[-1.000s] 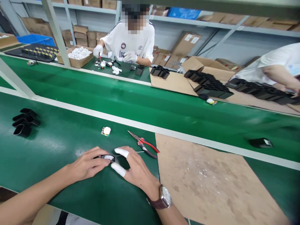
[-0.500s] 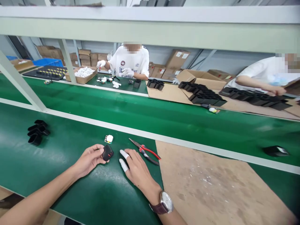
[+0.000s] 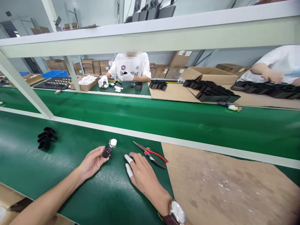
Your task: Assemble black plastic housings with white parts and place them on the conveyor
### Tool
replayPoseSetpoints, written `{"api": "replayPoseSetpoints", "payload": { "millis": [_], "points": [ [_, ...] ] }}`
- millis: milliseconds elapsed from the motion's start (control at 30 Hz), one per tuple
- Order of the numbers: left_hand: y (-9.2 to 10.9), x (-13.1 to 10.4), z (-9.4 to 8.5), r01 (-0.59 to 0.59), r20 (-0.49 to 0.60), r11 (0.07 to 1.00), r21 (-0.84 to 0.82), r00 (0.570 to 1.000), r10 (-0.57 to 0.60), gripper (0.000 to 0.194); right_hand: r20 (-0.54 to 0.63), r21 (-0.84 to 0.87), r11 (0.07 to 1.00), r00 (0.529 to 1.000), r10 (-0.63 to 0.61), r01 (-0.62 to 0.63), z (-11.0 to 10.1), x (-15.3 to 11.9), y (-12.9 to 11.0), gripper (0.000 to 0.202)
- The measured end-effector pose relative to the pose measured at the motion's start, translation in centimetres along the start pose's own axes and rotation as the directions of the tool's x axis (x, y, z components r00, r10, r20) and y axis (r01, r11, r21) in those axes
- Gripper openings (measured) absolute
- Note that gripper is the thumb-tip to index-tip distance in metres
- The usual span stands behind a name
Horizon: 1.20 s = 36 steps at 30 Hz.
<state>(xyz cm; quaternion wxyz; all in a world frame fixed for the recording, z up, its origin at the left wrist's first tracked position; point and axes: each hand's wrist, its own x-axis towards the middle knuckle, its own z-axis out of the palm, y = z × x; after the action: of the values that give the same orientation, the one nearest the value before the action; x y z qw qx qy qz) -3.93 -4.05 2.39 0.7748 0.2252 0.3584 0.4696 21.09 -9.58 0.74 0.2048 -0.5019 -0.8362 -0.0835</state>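
Observation:
My left hand (image 3: 95, 161) grips a small black charger end cap (image 3: 107, 152) with red slots in its face. Just beyond it on the green bench lies a little circuit board with a white block (image 3: 113, 143). My right hand (image 3: 142, 172) rests low over the bench, its thumb and a finger in white finger cots, apart from each other. A dark spot shows under its fingers, too small to make out. Beside that hand lie long-nose pliers (image 3: 150, 153) with red and black handles. Several hollow black housings (image 3: 44, 145) stand at the left.
A sheet of cardboard (image 3: 225, 184) covers the bench at the right. A white rail (image 3: 117, 130) divides the bench from a green belt (image 3: 145, 114). Across it, two people work among black housings (image 3: 211, 90) and a box of white parts (image 3: 74, 84). A post (image 3: 30, 89) slants at the left.
The camera view has shifted, moving bench items slightly right and down. The end cap has turned in my left hand, its slotted face now toward me. My right hand stays near the pliers.

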Motion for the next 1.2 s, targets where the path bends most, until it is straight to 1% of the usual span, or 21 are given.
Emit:
{"api": "replayPoseSetpoints", "payload": {
  "millis": [100,200,333,433,533,567,600,633,700,767,833,900,933,1000,1067,1133,1200],
  "points": [
    [-0.1,0.0,-0.1,-0.003,-0.002,1.0,0.004,1.0,0.003,0.018,0.053,-0.036,0.999,0.998,0.033,-0.031,-0.3,-0.1,0.1,0.049],
    [-0.1,0.1,-0.3,-0.022,-0.013,1.0,0.003,1.0,0.023,0.02,0.077,-0.074,0.997,0.996,0.037,-0.031,-0.1,-0.3,0.4,0.061],
    [0.1,0.0,-0.4,-0.058,0.0,0.998,0.025,0.998,0.058,0.026,0.056,-0.132,0.991,0.998,0.042,-0.034,0.5,-0.4,1.0,0.06],
    [0.0,-0.4,-0.3,-0.081,0.032,0.99,0.117,0.996,0.078,0.03,0.027,-0.142,0.989,0.999,0.041,-0.037,0.7,-0.3,1.1,0.058],
    [0.2,-0.2,-0.1,-0.141,0.066,0.947,0.287,0.99,0.127,0.035,0.016,-0.138,0.989,0.999,0.047,-0.045,0.6,-0.1,1.0,0.057],
    [0.5,0.3,0.0,-0.179,0.067,0.907,0.38,0.984,0.167,0.039,0.016,-0.14,0.989,0.998,0.056,-0.054,0.6,-0.1,1.0,0.056],
    [1.0,1.0,0.1,-0.225,0.065,0.844,0.487,0.973,0.222,0.044,0.018,-0.142,0.988,0.998,0.064,-0.061,0.5,-0.1,1.1,0.056],
    [1.7,1.9,0.2,-0.271,0.066,0.761,0.589,0.955,0.289,0.049,0.02,-0.144,0.987,0.997,0.069,-0.065,0.5,-0.2,1.2,0.055],
    [3.8,4.5,0.3,-0.344,0.086,0.568,0.748,0.898,0.431,0.057,0.012,-0.153,0.986,0.997,0.073,-0.071,0.7,-0.2,1.5,0.056],
    [6.6,7.7,0.5,-0.373,0.083,0.458,0.807,0.839,0.538,0.053,-0.009,-0.169,0.984,0.998,0.061,-0.061,0.9,-0.3,1.8,0.057],
    [9.4,10.7,0.7,-0.363,0.062,0.354,0.862,0.769,0.636,0.045,-0.037,-0.193,0.98,0.998,0.046,-0.052,1.3,-0.4,2.0,0.054],
    [11.4,13.0,0.8,-0.325,0.049,0.276,0.905,0.722,0.69,0.037,-0.063,-0.209,0.977,0.998,0.032,-0.045,1.6,-0.5,2.2,0.05],
    [12.0,13.8,0.9,-0.306,0.048,0.246,0.92,0.709,0.703,0.035,-0.075,-0.21,0.977,0.997,0.027,-0.042,1.7,-0.6,2.2,0.048],
    [12.0,14.6,1.1,-0.283,0.062,0.194,0.939,0.696,0.716,0.037,-0.097,-0.204,0.978,0.995,0.022,-0.042,1.9,-0.7,2.3,0.048],
    [10.6,14.4,1.2,-0.291,0.101,0.141,0.946,0.68,0.726,0.046,-0.116,-0.196,0.98,0.993,0.022,-0.045,2.0,-0.7,2.4,0.049],
    [8.6,13.0,1.1,-0.323,0.163,0.083,0.943,0.664,0.73,0.055,-0.133,-0.185,0.981,0.991,0.026,-0.051,2.1,-0.7,2.5,0.049],
    [6.5,10.6,0.5,-0.358,0.226,0.035,0.933,0.659,0.717,0.059,-0.144,-0.171,0.984,0.989,0.019,-0.044,2.2,-0.7,2.6,0.047]
  ]
}}
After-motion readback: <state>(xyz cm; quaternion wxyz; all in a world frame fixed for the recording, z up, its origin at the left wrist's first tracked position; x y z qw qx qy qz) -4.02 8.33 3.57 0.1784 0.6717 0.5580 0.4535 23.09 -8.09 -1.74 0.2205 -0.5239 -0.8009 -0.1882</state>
